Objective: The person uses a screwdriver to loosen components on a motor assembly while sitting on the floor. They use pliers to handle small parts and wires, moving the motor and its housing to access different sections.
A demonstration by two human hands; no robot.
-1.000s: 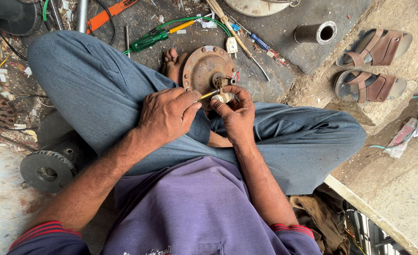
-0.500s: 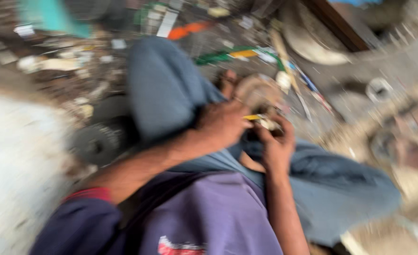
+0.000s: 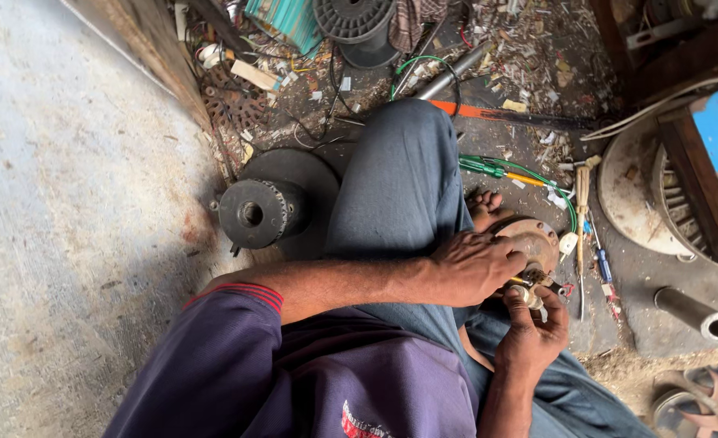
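Both hands' grip pinched on small brass part (image 3: 529,289) over round rusty plate (image 3: 537,242): left hand (image 3: 477,266), right hand (image 3: 532,334)

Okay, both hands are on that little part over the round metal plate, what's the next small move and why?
Probably keep the right hand gripping the small metal part steady while the left hand works the yellow-handled tool on it. Both hands meet right over the rusty round plate, so the part looks mid-adjustment, not ready to set down.
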